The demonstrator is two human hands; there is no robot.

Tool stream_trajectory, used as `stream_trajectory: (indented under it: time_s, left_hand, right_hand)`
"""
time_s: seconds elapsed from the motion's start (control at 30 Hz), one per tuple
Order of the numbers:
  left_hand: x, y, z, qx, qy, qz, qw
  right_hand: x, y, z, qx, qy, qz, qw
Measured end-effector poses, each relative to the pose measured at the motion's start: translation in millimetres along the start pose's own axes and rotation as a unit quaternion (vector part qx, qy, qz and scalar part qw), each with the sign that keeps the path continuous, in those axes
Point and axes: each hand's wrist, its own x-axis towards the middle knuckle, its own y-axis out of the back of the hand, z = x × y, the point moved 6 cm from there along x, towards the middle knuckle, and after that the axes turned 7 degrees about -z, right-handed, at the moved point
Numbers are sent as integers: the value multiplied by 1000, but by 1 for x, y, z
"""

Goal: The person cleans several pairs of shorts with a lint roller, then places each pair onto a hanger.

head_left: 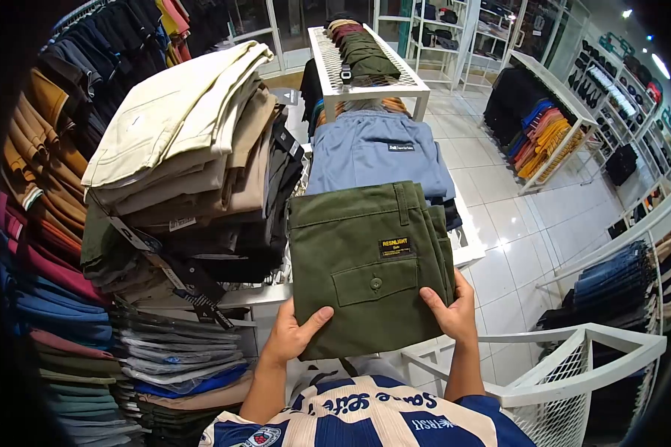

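Free room right of the green garment, clothing stack in the way leftward

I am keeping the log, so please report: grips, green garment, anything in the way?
Left grip and right grip on green folded garment, opposite sides. Flap pocket showing. No obstruction visible; blue garment just beyond, tall stack at left.

Left hand and right hand each gripping, thumbs uppermost and angled inward, fingers mostly hidden, bare forearms extended forward

Folded green pants — held up; pocket buttoned.
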Motion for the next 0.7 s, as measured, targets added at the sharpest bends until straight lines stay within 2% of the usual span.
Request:
stream_trajectory:
  time_s: [0.17, 0.33, 0.43, 0.63, 0.7]
  left_hand:
    - [-7, -9, 11, 0, -34, -24, 999]
    - [-38, -19, 14, -11, -30, -88, 996]
    - [-67, -28, 16, -25, -22, -140, 990]
    - [-126, -54, -24, -21, 30, -253, 967]
    - [-151, -73, -42, -59, 68, -283, 955]
  right_hand:
    - [-27, 2, -21, 2, 17, 25, 1000]
    - [-98, -5, -36, -4, 9, 81, 997]
    - [-159, -15, -42, -3, 28, 135, 990]
    - [-302, -37, -27, 1, -14, 273, 962]
    - [-357, -42, -18, -22, -40, 315, 948]
